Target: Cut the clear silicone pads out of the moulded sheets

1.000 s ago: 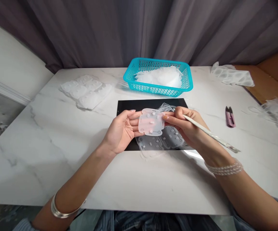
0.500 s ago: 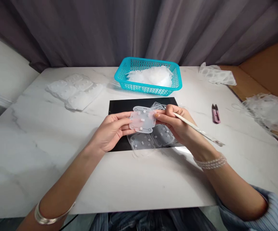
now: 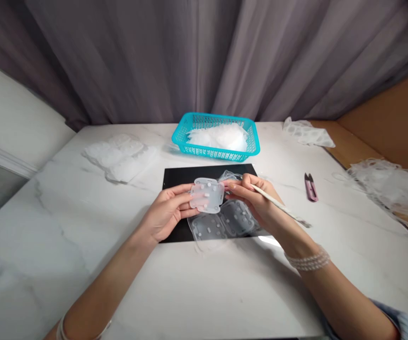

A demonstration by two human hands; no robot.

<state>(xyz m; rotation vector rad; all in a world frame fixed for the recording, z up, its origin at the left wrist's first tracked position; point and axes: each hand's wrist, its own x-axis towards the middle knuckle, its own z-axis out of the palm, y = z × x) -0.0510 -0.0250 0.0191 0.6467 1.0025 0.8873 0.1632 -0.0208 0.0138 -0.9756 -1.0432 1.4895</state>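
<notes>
The left hand (image 3: 164,212) holds a clear square piece (image 3: 206,195) against its fingers, while the right hand (image 3: 255,203) grips a thin white stick (image 3: 278,203), its fingertips (image 3: 229,185) touching the piece's edge. More clear pieces (image 3: 221,225) lie underneath on a black mat (image 3: 177,178), with a blue basket (image 3: 216,152) beyond.

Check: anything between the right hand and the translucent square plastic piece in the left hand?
Nothing visible. The right hand has its fingertips right at the right edge of the translucent rounded-square plastic piece, which the left hand holds. The slim white stick in the right hand points away, and the clear moulded sheet lies below.
</notes>
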